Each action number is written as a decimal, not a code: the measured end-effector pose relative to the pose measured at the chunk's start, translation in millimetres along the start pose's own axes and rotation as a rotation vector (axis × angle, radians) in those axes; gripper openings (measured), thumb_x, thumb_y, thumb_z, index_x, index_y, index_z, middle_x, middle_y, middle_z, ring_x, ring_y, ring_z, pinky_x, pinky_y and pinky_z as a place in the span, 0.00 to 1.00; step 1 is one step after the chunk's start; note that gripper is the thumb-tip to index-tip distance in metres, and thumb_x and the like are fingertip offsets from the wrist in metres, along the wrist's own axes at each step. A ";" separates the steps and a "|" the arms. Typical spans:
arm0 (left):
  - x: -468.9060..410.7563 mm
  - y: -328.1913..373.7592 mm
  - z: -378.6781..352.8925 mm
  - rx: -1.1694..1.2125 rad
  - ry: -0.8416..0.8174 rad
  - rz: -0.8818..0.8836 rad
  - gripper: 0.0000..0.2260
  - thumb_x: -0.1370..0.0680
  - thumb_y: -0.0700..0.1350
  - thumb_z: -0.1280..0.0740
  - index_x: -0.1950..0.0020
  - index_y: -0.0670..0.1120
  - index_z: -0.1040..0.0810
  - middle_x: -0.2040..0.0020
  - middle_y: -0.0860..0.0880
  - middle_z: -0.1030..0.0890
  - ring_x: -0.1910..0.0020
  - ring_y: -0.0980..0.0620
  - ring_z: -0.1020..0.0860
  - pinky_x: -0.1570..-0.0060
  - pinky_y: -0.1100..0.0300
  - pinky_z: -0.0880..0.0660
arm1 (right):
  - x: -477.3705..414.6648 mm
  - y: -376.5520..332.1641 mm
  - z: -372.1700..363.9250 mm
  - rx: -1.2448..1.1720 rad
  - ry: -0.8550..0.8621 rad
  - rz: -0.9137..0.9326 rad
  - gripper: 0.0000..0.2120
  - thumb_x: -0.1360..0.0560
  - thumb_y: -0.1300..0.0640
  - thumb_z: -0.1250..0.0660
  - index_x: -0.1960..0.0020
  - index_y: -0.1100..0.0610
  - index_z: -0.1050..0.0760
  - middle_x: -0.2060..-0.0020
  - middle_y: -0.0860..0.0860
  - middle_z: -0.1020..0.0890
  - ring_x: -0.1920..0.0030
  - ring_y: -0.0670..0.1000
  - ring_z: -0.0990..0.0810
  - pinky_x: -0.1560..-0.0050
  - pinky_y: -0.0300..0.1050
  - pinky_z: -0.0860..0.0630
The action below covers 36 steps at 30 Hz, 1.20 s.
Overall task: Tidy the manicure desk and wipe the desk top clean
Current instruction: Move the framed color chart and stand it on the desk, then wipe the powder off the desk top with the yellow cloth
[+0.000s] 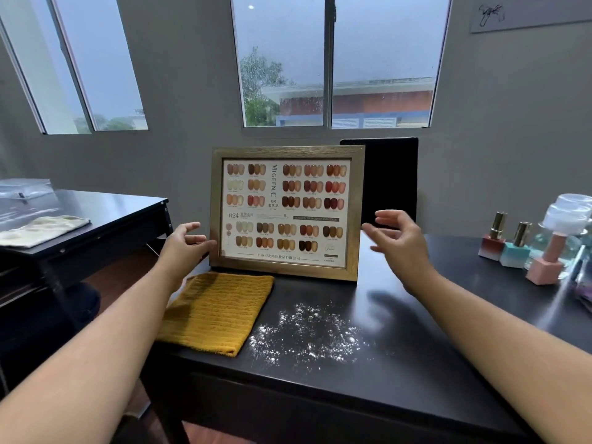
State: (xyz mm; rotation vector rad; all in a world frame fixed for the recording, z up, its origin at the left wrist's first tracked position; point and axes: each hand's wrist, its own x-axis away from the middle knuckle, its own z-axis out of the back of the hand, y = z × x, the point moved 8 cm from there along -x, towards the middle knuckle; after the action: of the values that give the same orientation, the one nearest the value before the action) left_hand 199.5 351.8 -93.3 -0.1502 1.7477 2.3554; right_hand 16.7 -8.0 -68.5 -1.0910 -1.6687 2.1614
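- Far across the desk (416, 347), my left hand (185, 243), fingers loose, touches the framed nail colour chart (285, 213).
- My right hand (397, 241) hovers just right of it, released.
- Nearer: yellow cloth (214, 312), white powder (307, 331).

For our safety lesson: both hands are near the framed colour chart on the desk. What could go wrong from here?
1. The framed chart stands upright. The left hand is only at its edge and the right hand is off it, so it might topple.
2. White powder lies just in front of the chart, and dragging the chart through it could smear it.
3. The nail polish bottles stand clustered at the right, where a wide swing of that hand could knock them over.
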 end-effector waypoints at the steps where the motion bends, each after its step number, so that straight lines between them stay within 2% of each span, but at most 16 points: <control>1: 3.7 3.4 5.5 -0.017 0.019 -0.006 0.25 0.27 0.43 0.29 0.32 0.49 0.33 0.45 0.46 0.23 0.45 0.46 0.24 0.41 0.48 0.26 | 3.2 -9.1 8.9 0.042 0.114 0.057 0.14 0.28 0.55 0.28 0.46 0.56 0.26 0.50 0.53 0.20 0.53 0.50 0.20 0.55 0.43 0.20; 3: 13.2 12.2 18.3 -0.074 0.057 -0.040 0.23 0.27 0.45 0.30 0.33 0.48 0.31 0.46 0.47 0.23 0.45 0.47 0.24 0.42 0.48 0.26 | 14.8 -37.2 12.4 0.154 0.232 0.233 0.09 0.28 0.56 0.29 0.51 0.55 0.26 0.54 0.53 0.20 0.58 0.49 0.22 0.61 0.34 0.26; 4: 18.3 16.5 23.3 -0.106 0.071 -0.061 0.22 0.27 0.45 0.30 0.34 0.48 0.30 0.47 0.48 0.22 0.46 0.48 0.23 0.44 0.48 0.25 | 20.5 -51.5 5.4 0.187 0.215 0.320 0.07 0.29 0.58 0.29 0.53 0.55 0.26 0.56 0.53 0.21 0.61 0.49 0.23 0.63 0.33 0.27; 7: 35.6 24.6 32.0 -0.235 0.082 -0.132 0.17 0.26 0.45 0.30 0.38 0.47 0.26 0.51 0.50 0.21 0.51 0.52 0.22 0.51 0.57 0.24 | 39.0 -80.6 -44.1 0.243 -0.055 0.441 0.04 0.29 0.61 0.29 0.59 0.56 0.24 0.62 0.52 0.20 0.63 0.47 0.23 0.62 0.33 0.26; 9: 45.0 21.2 27.7 -0.363 0.024 -0.128 0.16 0.27 0.46 0.30 0.40 0.46 0.25 0.51 0.50 0.20 0.52 0.52 0.22 0.54 0.61 0.27 | 52.9 -78.9 -85.8 0.309 -0.300 0.375 0.02 0.29 0.58 0.29 0.58 0.54 0.22 0.63 0.48 0.19 0.62 0.43 0.21 0.60 0.31 0.26; 11: 53.9 11.3 19.6 -0.514 -0.080 -0.090 0.18 0.27 0.49 0.29 0.39 0.46 0.25 0.49 0.50 0.21 0.52 0.53 0.23 0.55 0.63 0.28 | 66.0 -66.8 -120.1 0.389 -0.472 0.288 0.02 0.28 0.54 0.29 0.56 0.52 0.21 0.61 0.46 0.19 0.59 0.43 0.21 0.56 0.32 0.24; 15: 64.8 -2.8 8.9 -0.770 -0.219 -0.082 0.23 0.27 0.55 0.31 0.35 0.47 0.28 0.42 0.48 0.23 0.46 0.52 0.25 0.46 0.62 0.31 | 75.7 -37.8 -157.0 0.615 -0.603 0.124 0.11 0.27 0.49 0.30 0.49 0.56 0.21 0.54 0.50 0.19 0.54 0.48 0.21 0.49 0.44 0.22; 18: 63.3 -2.7 8.4 -0.818 -0.235 -0.090 0.24 0.27 0.55 0.32 0.34 0.47 0.28 0.40 0.47 0.25 0.42 0.50 0.26 0.43 0.59 0.31 | 76.3 -26.2 -169.7 0.717 -0.643 0.054 0.17 0.29 0.48 0.28 0.46 0.58 0.23 0.51 0.52 0.19 0.53 0.50 0.22 0.52 0.43 0.25; 20: 61.3 -3.4 10.7 -0.800 -0.248 -0.068 0.22 0.28 0.54 0.31 0.36 0.48 0.26 0.41 0.49 0.24 0.43 0.50 0.25 0.45 0.60 0.31 | 76.3 -22.4 -175.0 0.746 -0.651 0.038 0.21 0.30 0.48 0.27 0.42 0.59 0.24 0.48 0.53 0.20 0.49 0.52 0.22 0.50 0.42 0.27; 22: 59.9 -5.4 13.7 -0.737 -0.256 -0.038 0.16 0.28 0.53 0.29 0.42 0.51 0.22 0.46 0.51 0.21 0.49 0.53 0.24 0.50 0.61 0.31 | 75.8 -18.9 -178.0 0.730 -0.652 0.003 0.23 0.31 0.50 0.26 0.41 0.60 0.24 0.48 0.53 0.20 0.46 0.54 0.22 0.49 0.42 0.27; 25: 59.3 -7.0 17.1 -0.660 -0.232 -0.039 0.04 0.29 0.51 0.28 0.56 0.55 0.20 0.56 0.55 0.20 0.54 0.55 0.24 0.60 0.62 0.31 | 74.8 -15.1 -179.2 0.670 -0.654 -0.054 0.18 0.32 0.53 0.25 0.45 0.59 0.23 0.52 0.54 0.19 0.49 0.53 0.21 0.51 0.43 0.27; 26: 59.9 -7.1 17.9 -0.641 -0.223 -0.043 0.02 0.29 0.51 0.28 0.59 0.55 0.20 0.58 0.55 0.20 0.56 0.56 0.24 0.62 0.63 0.32 | 74.2 -15.0 -178.9 0.640 -0.647 -0.063 0.15 0.32 0.55 0.25 0.48 0.59 0.22 0.53 0.54 0.19 0.50 0.52 0.21 0.51 0.42 0.26; 29: 63.4 -5.5 22.4 -0.518 -0.213 -0.014 0.04 0.28 0.51 0.30 0.58 0.52 0.20 0.58 0.52 0.19 0.57 0.55 0.22 0.63 0.61 0.30 | 72.5 -20.2 -175.0 0.521 -0.607 -0.063 0.06 0.30 0.59 0.26 0.55 0.56 0.22 0.58 0.52 0.20 0.56 0.49 0.22 0.59 0.40 0.27; 33: 74.4 14.8 29.6 -0.300 -0.241 -0.007 0.05 0.26 0.49 0.31 0.55 0.48 0.22 0.58 0.48 0.18 0.58 0.51 0.21 0.62 0.59 0.27 | 75.0 -30.9 -163.0 0.194 -0.618 -0.188 0.04 0.26 0.61 0.31 0.54 0.59 0.25 0.57 0.57 0.17 0.58 0.52 0.17 0.54 0.47 0.18; 36: 84.3 38.1 30.4 -0.129 -0.268 -0.015 0.07 0.26 0.49 0.31 0.53 0.48 0.22 0.57 0.47 0.18 0.59 0.51 0.20 0.65 0.62 0.27 | 79.8 -45.3 -147.4 0.000 -0.656 -0.263 0.03 0.24 0.62 0.34 0.52 0.59 0.27 0.59 0.58 0.16 0.65 0.50 0.17 0.63 0.43 0.17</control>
State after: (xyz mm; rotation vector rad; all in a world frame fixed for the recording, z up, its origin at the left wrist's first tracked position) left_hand 110.1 378.9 -65.8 0.1274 1.4677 2.3503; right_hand 44.3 163.3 -75.0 -0.1212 -1.9060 2.4762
